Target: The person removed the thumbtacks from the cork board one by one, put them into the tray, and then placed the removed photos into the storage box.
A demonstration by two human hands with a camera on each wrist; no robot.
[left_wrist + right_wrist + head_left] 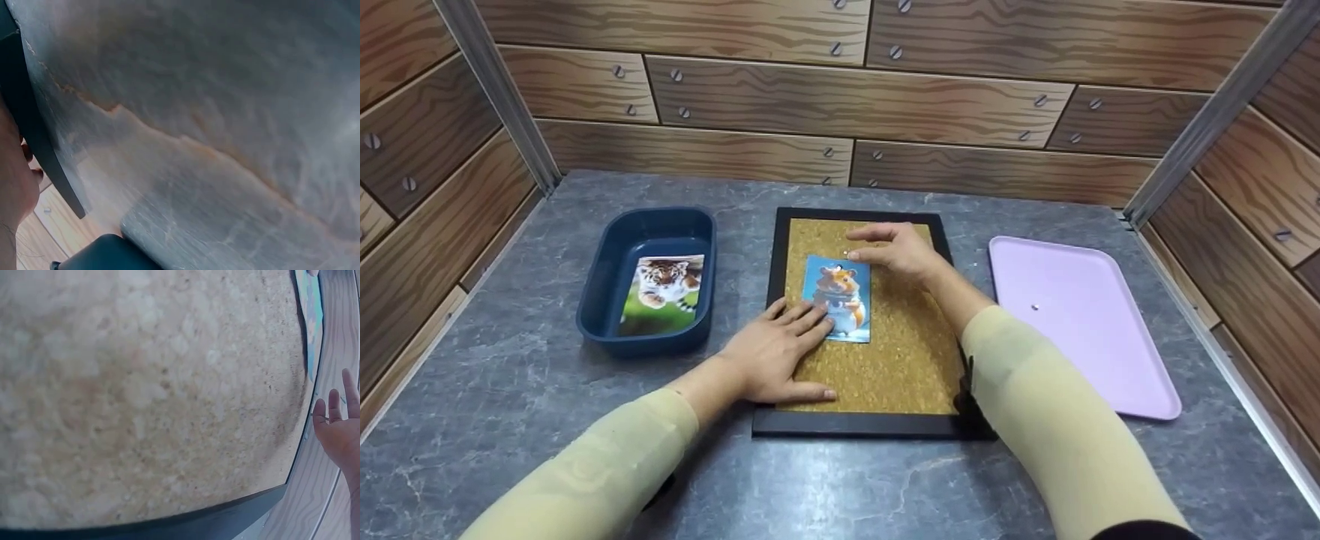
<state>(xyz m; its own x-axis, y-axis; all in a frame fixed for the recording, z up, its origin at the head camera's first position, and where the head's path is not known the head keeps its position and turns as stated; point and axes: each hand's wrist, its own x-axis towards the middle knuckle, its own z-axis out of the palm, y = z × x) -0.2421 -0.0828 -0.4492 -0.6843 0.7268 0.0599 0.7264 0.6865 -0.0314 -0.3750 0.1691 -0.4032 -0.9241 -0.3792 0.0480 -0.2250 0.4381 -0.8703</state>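
A hamster picture card (840, 300) lies on the cork board (885, 375), which has a black frame. My left hand (780, 352) is spread flat over the board's left side, fingertips on the card's lower left edge and thumb on the cork. Just above the card's top edge, my right hand (896, 251) pinches a small pushpin (323, 418) near the thumb tip, its thin needle showing in the right wrist view. A small shiny spot shows near the card's top. In the left wrist view, part of the left hand (17, 169) appears beside the frame.
To the left stands a dark blue bin (592, 330) with a tiger picture card (664, 292) inside. At right lies a lilac tray (1102, 337) with a small pin (1035, 307) on it. Wood-patterned walls (772, 97) enclose the grey marbled table (840, 487).
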